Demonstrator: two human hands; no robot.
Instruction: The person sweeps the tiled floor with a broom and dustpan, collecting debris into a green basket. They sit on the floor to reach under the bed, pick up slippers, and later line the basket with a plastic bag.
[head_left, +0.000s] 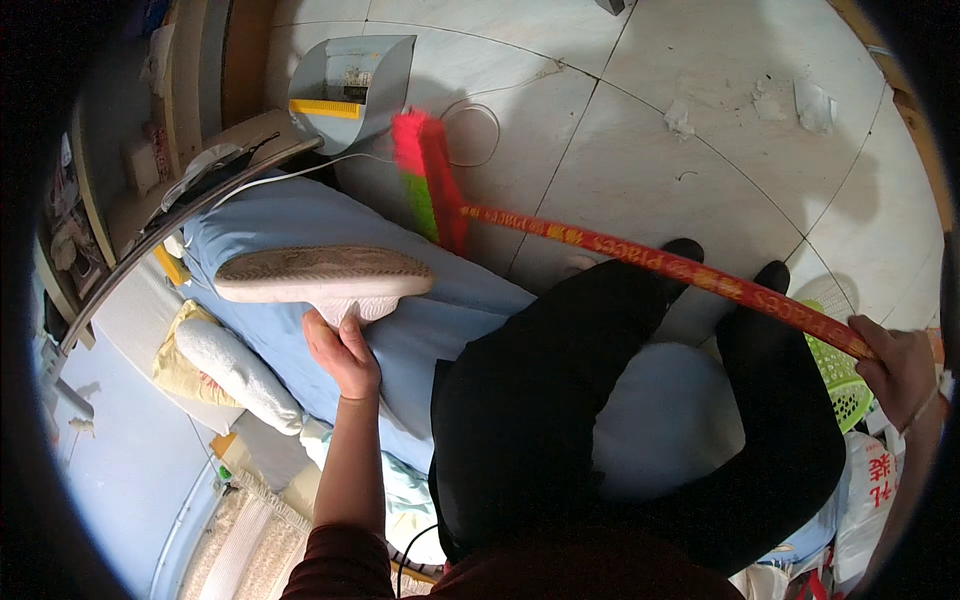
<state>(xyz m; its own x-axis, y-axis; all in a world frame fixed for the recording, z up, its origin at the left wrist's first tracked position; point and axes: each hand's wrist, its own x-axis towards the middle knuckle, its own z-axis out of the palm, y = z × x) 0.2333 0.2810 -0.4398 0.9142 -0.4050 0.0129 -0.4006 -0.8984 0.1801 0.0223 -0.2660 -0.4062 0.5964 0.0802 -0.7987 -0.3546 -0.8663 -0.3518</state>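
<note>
My left hand [345, 352] is closed on a white shoe [330, 280], gripping it from below. The shoe lies on its side in the air over the blue bed cover [460, 350], its dirty tan sole turned away from me. At the far right, my right hand [892, 370] wraps round the end of a broom's red printed handle [640, 253]. The handle slants across above my knees. Its head of red and green bristles [425, 170] is over the floor beside the bed, just right of a grey dustpan [385, 85] with a yellow edge.
Scraps of torn paper [800, 106] are scattered on the tiled floor [560, 110]. A white cable [300, 172] runs over the bed's edge by a curved metal rail [190, 210]. Near my right leg stand a green plastic basket [842, 375] and a white bag [862, 490].
</note>
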